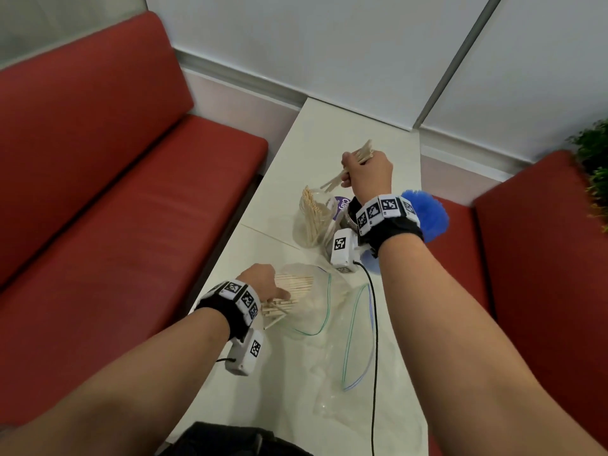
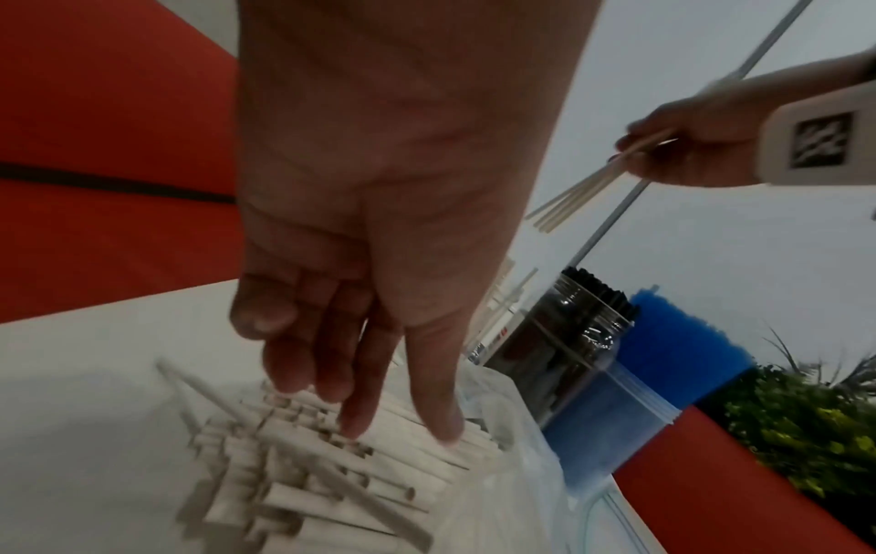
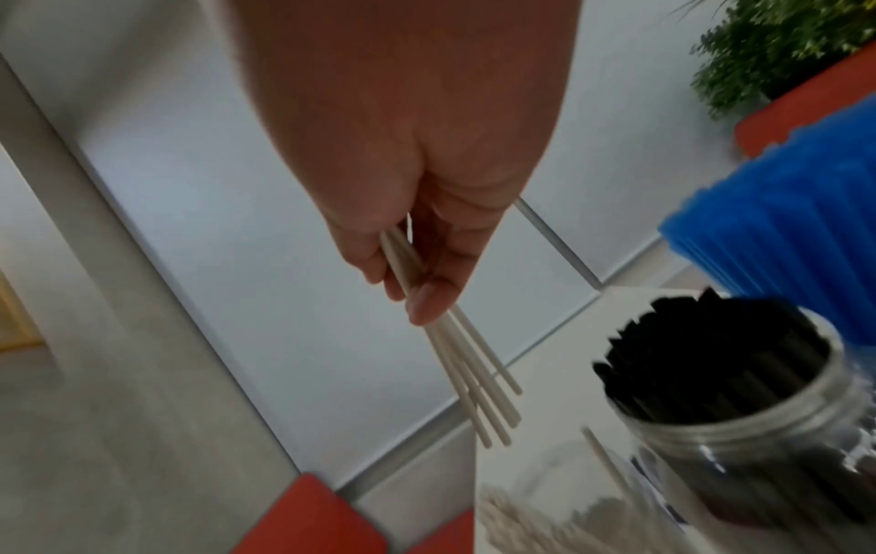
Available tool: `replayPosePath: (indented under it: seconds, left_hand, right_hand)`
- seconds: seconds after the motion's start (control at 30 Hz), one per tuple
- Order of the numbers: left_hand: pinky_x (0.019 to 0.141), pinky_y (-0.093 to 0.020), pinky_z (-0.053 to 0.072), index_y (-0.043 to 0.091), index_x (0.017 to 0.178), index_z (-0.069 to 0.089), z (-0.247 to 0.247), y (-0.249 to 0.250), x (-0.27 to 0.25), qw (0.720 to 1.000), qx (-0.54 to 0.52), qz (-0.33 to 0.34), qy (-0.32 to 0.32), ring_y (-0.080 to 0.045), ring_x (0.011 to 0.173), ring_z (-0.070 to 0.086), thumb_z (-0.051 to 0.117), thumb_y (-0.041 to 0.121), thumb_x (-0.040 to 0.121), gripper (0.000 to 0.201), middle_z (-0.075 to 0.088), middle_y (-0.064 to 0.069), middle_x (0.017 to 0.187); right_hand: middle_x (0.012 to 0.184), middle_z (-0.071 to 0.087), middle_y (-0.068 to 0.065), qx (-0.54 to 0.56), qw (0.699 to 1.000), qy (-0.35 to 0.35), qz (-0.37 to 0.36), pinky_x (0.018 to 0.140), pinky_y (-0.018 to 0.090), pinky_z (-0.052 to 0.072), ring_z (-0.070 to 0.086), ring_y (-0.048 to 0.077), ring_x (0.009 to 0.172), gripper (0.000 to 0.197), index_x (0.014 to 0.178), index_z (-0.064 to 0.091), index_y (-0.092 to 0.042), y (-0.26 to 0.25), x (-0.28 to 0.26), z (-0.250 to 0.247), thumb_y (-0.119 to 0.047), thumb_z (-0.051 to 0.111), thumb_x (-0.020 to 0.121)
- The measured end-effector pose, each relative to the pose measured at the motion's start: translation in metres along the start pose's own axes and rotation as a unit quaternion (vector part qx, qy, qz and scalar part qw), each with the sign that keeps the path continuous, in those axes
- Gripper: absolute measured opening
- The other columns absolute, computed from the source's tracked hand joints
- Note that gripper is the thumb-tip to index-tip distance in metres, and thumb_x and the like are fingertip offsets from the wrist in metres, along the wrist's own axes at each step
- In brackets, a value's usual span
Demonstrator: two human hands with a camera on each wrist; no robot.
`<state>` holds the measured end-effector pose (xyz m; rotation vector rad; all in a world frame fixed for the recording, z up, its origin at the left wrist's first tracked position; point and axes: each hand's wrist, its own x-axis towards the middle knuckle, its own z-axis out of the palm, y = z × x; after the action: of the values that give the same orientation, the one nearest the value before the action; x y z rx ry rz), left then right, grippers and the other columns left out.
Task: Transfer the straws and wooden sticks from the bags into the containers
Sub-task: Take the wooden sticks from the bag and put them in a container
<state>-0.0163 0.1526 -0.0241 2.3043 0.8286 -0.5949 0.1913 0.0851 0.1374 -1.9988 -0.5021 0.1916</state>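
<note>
Right hand point(image 1: 367, 174) pinches about 4 wooden sticks point(image 3: 467, 369) above and just beyond the clear jar point(image 1: 314, 218) already packed with sticks; left hand point(image 1: 260, 284) lies flat, fingers straight, on the stick pile point(image 2: 332, 461) spilling out of the zip bag point(image 1: 316, 304). Risk: the held ends are fanned apart, so 1 or more may catch the rim or the packed sticks and fall onto the table point(image 1: 329, 133). The loose pile could also roll off the table's left edge if that hand lifts.

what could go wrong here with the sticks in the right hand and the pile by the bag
1. The right hand pinches a splayed bunch of wooden sticks above the jar; spread tips may catch its rim and scatter.
2. The left hand rests straight fingers on the loose pile; a push could roll sticks off the table.
</note>
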Motion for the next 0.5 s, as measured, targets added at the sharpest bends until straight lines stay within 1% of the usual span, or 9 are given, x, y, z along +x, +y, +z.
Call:
replayPosePath:
  seconds: [0.07, 0.1, 0.17, 0.23, 0.27, 0.3, 0.37, 0.47, 0.5]
  left_hand:
    - [0.069, -0.028, 0.05, 0.012, 0.089, 0.059, -0.001, 0.0, 0.002, 0.996, 0.086, 0.028, -0.013, -0.023, 0.081, 0.065, 0.079, 0.055, 0.07, 0.051, 0.067, -0.005, 0.09]
    - [0.072, -0.029, 0.051, 0.011, 0.091, 0.059, -0.001, -0.001, 0.004, 0.992, 0.112, 0.045, -0.02, -0.024, 0.086, 0.065, 0.081, 0.051, 0.07, 0.05, 0.067, -0.006, 0.096]
    - [0.078, -0.031, 0.051, 0.01, 0.094, 0.062, -0.003, -0.003, 0.011, 0.989, 0.116, 0.089, -0.033, -0.024, 0.093, 0.064, 0.082, 0.033, 0.073, 0.037, 0.067, -0.006, 0.104]
    - [0.082, -0.031, 0.05, 0.016, 0.099, 0.063, -0.005, -0.007, 0.018, 0.986, 0.097, 0.126, -0.046, -0.021, 0.096, 0.06, 0.078, 0.014, 0.075, 0.028, 0.064, -0.001, 0.108]
    - [0.082, -0.031, 0.05, 0.02, 0.098, 0.064, -0.005, -0.01, 0.022, 0.985, 0.089, 0.136, -0.05, -0.019, 0.094, 0.059, 0.074, 0.009, 0.076, 0.027, 0.062, 0.001, 0.106]
    - [0.082, -0.03, 0.05, 0.022, 0.095, 0.066, -0.004, -0.013, 0.026, 0.986, 0.079, 0.14, -0.047, -0.016, 0.092, 0.057, 0.071, 0.007, 0.077, 0.024, 0.061, 0.003, 0.104]
    - [0.083, -0.03, 0.051, 0.026, 0.089, 0.066, -0.003, -0.02, 0.034, 0.99, 0.048, 0.129, -0.015, -0.015, 0.089, 0.057, 0.064, 0.011, 0.082, 0.017, 0.062, 0.003, 0.103]
    - [0.082, -0.028, 0.048, 0.022, 0.095, 0.067, -0.008, -0.027, 0.048, 0.993, 0.004, 0.104, 0.057, -0.016, 0.09, 0.058, 0.054, 0.015, 0.089, 0.017, 0.065, -0.001, 0.106]
    - [0.084, -0.028, 0.048, 0.021, 0.098, 0.067, -0.012, -0.028, 0.054, 0.992, 0.002, 0.099, 0.074, -0.017, 0.093, 0.059, 0.051, 0.015, 0.09, 0.019, 0.065, -0.002, 0.107]
  right_hand:
    - [0.064, 0.067, 0.008, -0.037, 0.999, -0.02, 0.013, 0.066, 0.033, 0.062, 0.066, 0.017, 0.051, 0.025, 0.093, 0.071, 0.006, 0.012, 0.007, 0.016, -0.017, 0.061, 0.096]
    - [0.066, 0.068, 0.011, -0.052, 0.998, -0.033, 0.02, 0.07, 0.038, 0.062, 0.068, 0.022, 0.056, 0.026, 0.095, 0.07, 0.008, 0.019, 0.01, 0.024, -0.017, 0.06, 0.096]
    - [0.074, 0.072, 0.017, -0.083, 0.994, -0.056, 0.031, 0.076, 0.044, 0.061, 0.072, 0.031, 0.066, 0.027, 0.095, 0.07, 0.007, 0.029, 0.015, 0.037, -0.017, 0.06, 0.096]
    - [0.084, 0.074, 0.021, -0.115, 0.989, -0.078, 0.04, 0.08, 0.044, 0.06, 0.074, 0.035, 0.077, 0.026, 0.096, 0.072, 0.006, 0.038, 0.019, 0.047, -0.017, 0.061, 0.096]
    - [0.088, 0.075, 0.022, -0.125, 0.987, -0.089, 0.049, 0.081, 0.045, 0.06, 0.075, 0.036, 0.081, 0.024, 0.097, 0.072, 0.005, 0.042, 0.02, 0.051, -0.016, 0.062, 0.095]
    - [0.091, 0.075, 0.023, -0.127, 0.985, -0.096, 0.059, 0.083, 0.046, 0.06, 0.075, 0.037, 0.083, 0.021, 0.098, 0.072, 0.004, 0.045, 0.021, 0.055, -0.014, 0.063, 0.094]
    - [0.094, 0.075, 0.022, -0.13, 0.984, -0.102, 0.072, 0.083, 0.046, 0.061, 0.075, 0.036, 0.084, 0.014, 0.098, 0.073, 0.0, 0.05, 0.022, 0.06, -0.01, 0.065, 0.092]
    - [0.096, 0.075, 0.02, -0.13, 0.983, -0.11, 0.067, 0.078, 0.039, 0.062, 0.076, 0.034, 0.079, 0.01, 0.097, 0.072, -0.002, 0.056, 0.023, 0.065, -0.006, 0.067, 0.09]
    - [0.098, 0.075, 0.019, -0.123, 0.984, -0.111, 0.065, 0.077, 0.04, 0.062, 0.075, 0.035, 0.077, 0.01, 0.099, 0.071, -0.002, 0.057, 0.023, 0.066, -0.006, 0.068, 0.089]
